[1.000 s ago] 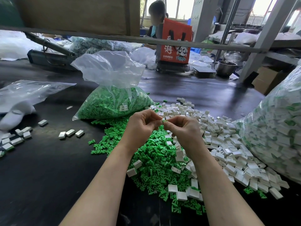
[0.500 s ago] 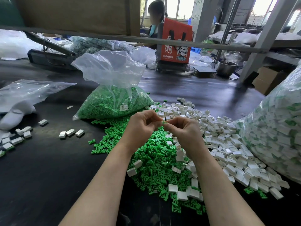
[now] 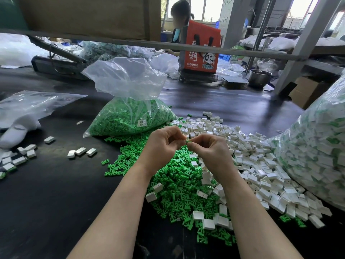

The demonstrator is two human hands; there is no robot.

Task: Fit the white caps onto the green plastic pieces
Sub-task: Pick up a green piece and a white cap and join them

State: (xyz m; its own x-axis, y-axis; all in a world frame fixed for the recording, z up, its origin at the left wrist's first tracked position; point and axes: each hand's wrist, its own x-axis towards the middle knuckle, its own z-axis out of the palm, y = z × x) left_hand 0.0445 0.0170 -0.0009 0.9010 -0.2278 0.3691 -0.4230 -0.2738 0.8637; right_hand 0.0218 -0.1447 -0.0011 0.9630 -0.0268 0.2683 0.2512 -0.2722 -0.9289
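The green plastic piece [image 3: 189,141] we are fitting is tiny, light and stiff, best pinched by its edges. It sits between our fingertips above the green pile [image 3: 179,182]. Our left hand [image 3: 164,144] and right hand [image 3: 210,151] both pinch it; white caps [image 3: 261,165] lie just right.

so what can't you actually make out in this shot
- White cap in the grip: head view shows only a green piece pinched between the left hand and right hand; curled fingers hide any cap and whether it is seated.
- Label on the green bag: print too small to read.
- Big bag of parts: cut off by the right edge.
- Person behind the red bag: mostly hidden.
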